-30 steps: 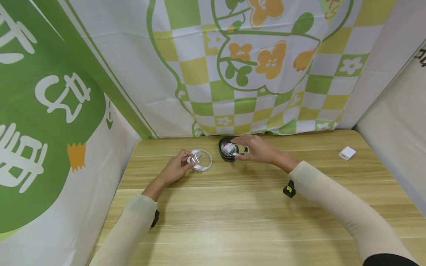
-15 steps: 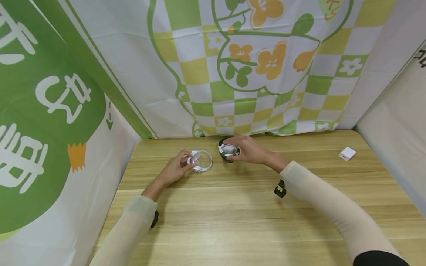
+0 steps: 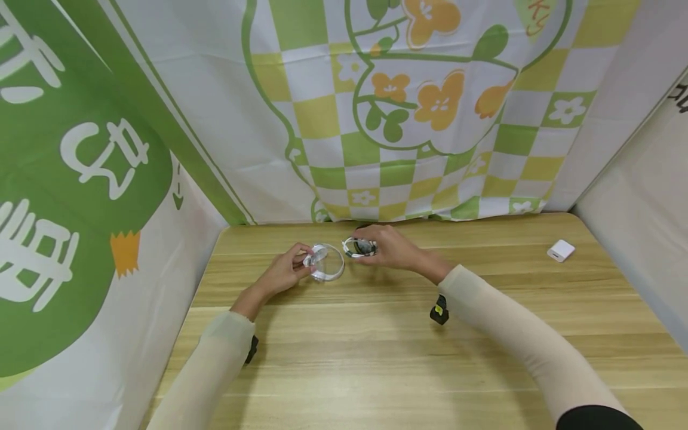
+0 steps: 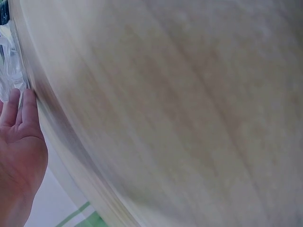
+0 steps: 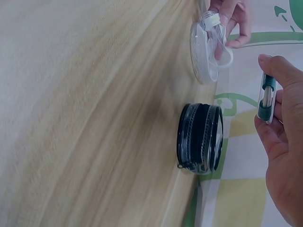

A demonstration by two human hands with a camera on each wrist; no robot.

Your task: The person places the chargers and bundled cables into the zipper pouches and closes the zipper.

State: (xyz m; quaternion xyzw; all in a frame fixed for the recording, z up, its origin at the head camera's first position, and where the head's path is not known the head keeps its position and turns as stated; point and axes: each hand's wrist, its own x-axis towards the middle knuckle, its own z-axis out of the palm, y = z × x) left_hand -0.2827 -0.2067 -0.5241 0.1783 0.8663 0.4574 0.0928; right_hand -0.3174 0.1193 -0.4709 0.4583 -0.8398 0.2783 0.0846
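Observation:
My left hand (image 3: 283, 272) grips the near-left edge of a clear round case (image 3: 334, 276) with a white rim, which lies on the table. In the right wrist view this clear case (image 5: 200, 56) stands out beside a white loop. My right hand (image 3: 391, 248) pinches a coiled white cable (image 3: 352, 254) with dark green wraps (image 5: 265, 112) between thumb and fingers. It is held above a black-trimmed round zip case (image 5: 201, 137), apart from it. From the head view that zip case is mostly hidden under the right hand.
A white charger block (image 3: 561, 251) lies at the table's right. The wooden table (image 3: 349, 358) ends at a printed cloth (image 3: 408, 179) at the back, with cloth walls on both sides.
My right hand has carried the coiled cable left, from over the black zip case towards the clear case. The left hand has stayed on the clear case.

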